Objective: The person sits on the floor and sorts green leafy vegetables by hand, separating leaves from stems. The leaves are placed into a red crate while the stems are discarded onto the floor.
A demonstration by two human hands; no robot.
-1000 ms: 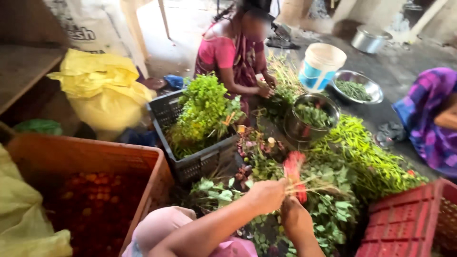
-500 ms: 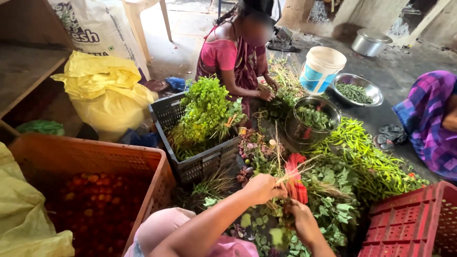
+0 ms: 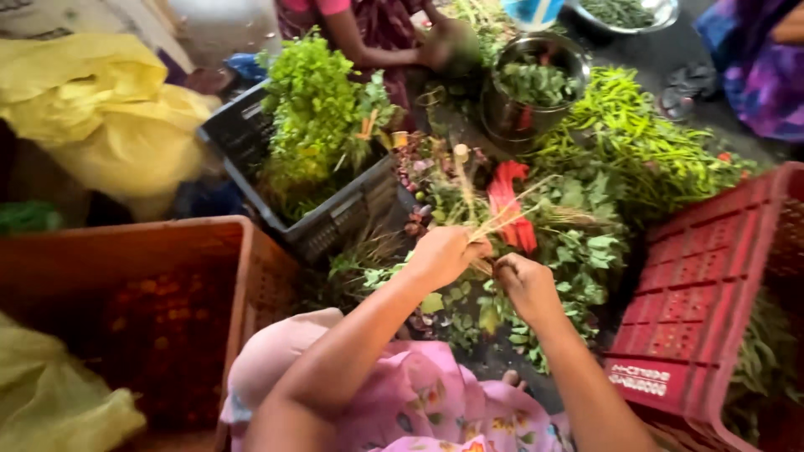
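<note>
My left hand [image 3: 442,254] grips a bunch of thin pale stalks [image 3: 492,224] that fan out up and to the right. My right hand [image 3: 521,282] pinches the same bunch at its lower end, right beside the left hand. Both hands hover over a heap of leafy greens [image 3: 578,251] on the ground. A red strip-like thing [image 3: 511,205] lies just beyond the stalks. My lap in pink flowered cloth [image 3: 419,402] fills the bottom of the view.
An orange crate [image 3: 243,276] with small red fruits stands at left; a red crate [image 3: 703,285] at right. A black crate [image 3: 335,218] holds green herbs. A steel pot [image 3: 502,109], a pile of green chillies [image 3: 636,125] and two other seated people lie beyond.
The view has dropped lower and closer over the greens. My hands have come together on the stalk bunch, the right hand moving up beside the left.
</note>
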